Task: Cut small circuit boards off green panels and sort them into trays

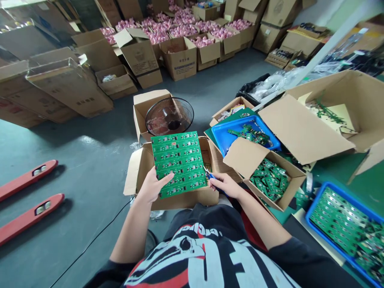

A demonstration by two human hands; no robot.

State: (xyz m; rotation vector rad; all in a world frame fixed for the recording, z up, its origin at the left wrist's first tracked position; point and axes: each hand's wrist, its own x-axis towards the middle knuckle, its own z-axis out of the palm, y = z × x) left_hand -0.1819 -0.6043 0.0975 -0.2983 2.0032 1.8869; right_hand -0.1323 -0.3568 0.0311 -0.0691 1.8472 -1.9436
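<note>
A green circuit board panel (180,160), divided into several strips with small parts on them, is held up over an open cardboard box (144,170) by my lap. My left hand (155,185) grips the panel's lower left edge, its thumb on the face and its fingers behind. In my right hand (226,185) are blue-handled cutters (211,175), their metal tip at the panel's right edge. Whether the jaws touch the board is too small to tell.
To the right are a blue tray of board pieces (220,134), a carton of small boards (270,180) and a blue tray of panels (336,214). A fan (169,118) stands ahead. Red pallet-jack forks (27,180) lie left. Cartons of pink items (180,60) line the back.
</note>
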